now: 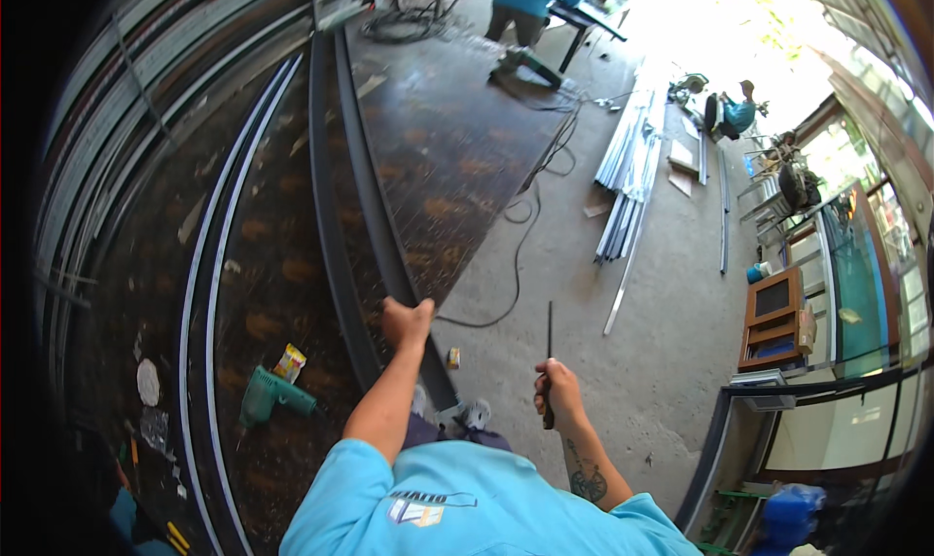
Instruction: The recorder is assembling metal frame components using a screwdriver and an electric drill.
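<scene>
Two long dark grey metal profiles run from the far end of a dark board-topped table toward me. My left hand [405, 324] is closed around the edge of the right-hand dark profile [368, 177], whose near end reaches past the table edge above my shoes. The other dark profile [328, 191] lies just left of it. Out to the right, over the concrete floor, my right hand [561, 391] grips a slim tool [550, 327] with a dark handle, its thin shaft pointing up and away. I cannot tell whether it is a screwdriver or a file.
On the table [457, 147] lie a green power drill [272, 396], a yellow packet [290, 362] and two slim pale-edged profiles [219, 206]. Cables [520, 274] trail over the floor near bundled silvery profiles [628, 157]. One person [525, 6] stands at the back; another [732, 116] is at the right.
</scene>
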Tool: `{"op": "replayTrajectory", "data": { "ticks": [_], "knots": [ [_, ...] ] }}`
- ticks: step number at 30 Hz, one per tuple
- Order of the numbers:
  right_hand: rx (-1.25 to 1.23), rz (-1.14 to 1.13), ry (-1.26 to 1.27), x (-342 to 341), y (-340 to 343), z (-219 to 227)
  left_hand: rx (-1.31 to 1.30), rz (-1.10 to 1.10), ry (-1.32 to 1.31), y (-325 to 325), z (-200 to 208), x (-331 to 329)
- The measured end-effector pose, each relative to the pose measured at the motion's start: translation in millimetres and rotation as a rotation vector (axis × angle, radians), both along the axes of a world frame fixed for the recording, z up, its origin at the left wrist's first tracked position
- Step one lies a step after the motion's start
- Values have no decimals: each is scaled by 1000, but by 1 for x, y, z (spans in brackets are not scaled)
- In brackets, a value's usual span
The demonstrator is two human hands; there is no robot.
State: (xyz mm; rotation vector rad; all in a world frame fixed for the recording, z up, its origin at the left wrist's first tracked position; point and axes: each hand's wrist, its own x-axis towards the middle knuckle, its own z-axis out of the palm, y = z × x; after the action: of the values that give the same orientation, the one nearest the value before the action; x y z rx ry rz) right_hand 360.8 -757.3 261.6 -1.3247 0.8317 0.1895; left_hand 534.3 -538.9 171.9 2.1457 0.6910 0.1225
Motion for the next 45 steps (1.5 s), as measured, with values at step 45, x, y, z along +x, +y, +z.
{"op": "replayTrajectory", "data": {
  "ticks": [45],
  "knots": [
    [-588,317,-267,40,-3,-19,200,-471,-810,102,144,2]
  ]
}}
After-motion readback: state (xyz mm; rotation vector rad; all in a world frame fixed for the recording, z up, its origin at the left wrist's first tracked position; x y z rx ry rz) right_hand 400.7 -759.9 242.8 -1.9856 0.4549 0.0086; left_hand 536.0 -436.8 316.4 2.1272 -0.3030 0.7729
